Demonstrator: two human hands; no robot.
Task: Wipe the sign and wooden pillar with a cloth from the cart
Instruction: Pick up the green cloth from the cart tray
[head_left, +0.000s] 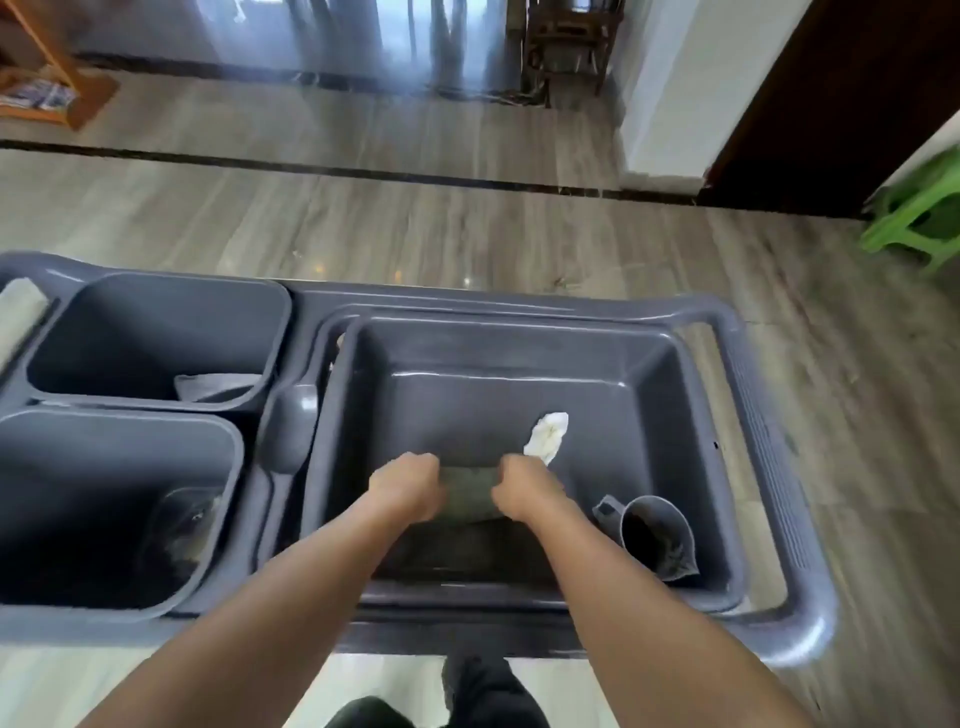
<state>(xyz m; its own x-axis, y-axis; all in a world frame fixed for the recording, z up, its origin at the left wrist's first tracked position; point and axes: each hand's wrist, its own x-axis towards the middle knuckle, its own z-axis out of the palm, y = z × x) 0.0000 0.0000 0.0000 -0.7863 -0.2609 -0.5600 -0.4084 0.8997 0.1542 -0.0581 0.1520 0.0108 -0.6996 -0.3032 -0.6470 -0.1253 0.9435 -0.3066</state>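
A grey plastic cart (769, 467) stands in front of me. Over its large right-hand tub (519, 384), both hands grip a dull green cloth (470, 496). My left hand (408, 488) is shut on the cloth's left end and my right hand (527, 488) on its right end, with the cloth stretched short between them. A white crumpled cloth (546, 435) lies in the tub just beyond my right hand. The sign and the wooden pillar are not visible.
A grey jug (657, 535) lies tipped in the tub's near right corner. Two grey bins (156, 338) (104, 509) fill the cart's left side, beside a grey scoop (291, 431). A green stool (919, 213) stands at right, wooden furniture (57, 67) at far left.
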